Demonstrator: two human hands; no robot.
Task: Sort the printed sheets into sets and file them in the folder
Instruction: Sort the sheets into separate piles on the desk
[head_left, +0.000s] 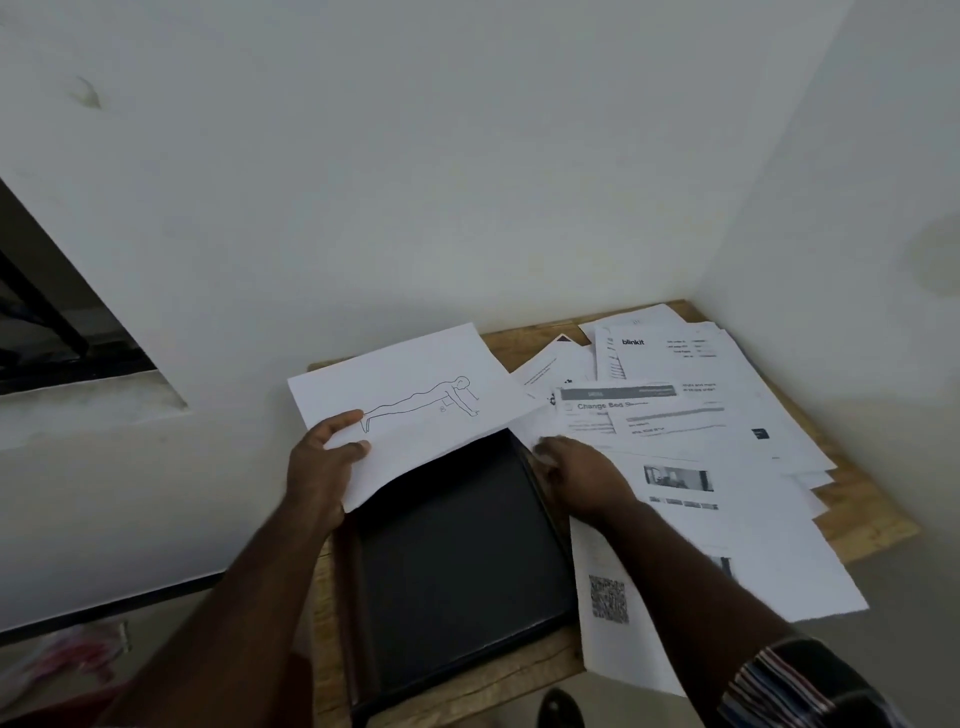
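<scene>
Printed sheets (691, 447): mostly loose, fanned in an overlapping heap across the right and far part of the wooden tabletop (872, 525), against the corner of the walls. Headings legible on a few only, among them "blinkit" and "Change Bed"; one near sheet (618, 618) marked with a square code and overhanging the near edge. No separate, squared-up sets visible anywhere in the heap.

Folder (457, 551): dark, lying open and flat on the near left of the tabletop, just beside the heap and touching its edge. Inner face bare, with no sheet filed on it.

Single sheet with a line drawing of a push-up figure (410, 400): lifted clear of the heap and held tilted above the far end of the folder, partly overlapping it. Grip of the left hand (324, 462): thumb on top, fingers beneath, pinching the sheet's near left corner. Right hand (576, 473): lowered at the right rim of the folder, fingers curled onto the edge of the heap; whether pinching a sheet or merely pressing, impossible to tell.

Progress, as a judgement: very early. Done: folder opened, one sheet singled out. Left: grouping of nearly the whole heap into sets, squaring of each set, filing inside the folder, closing.
</scene>
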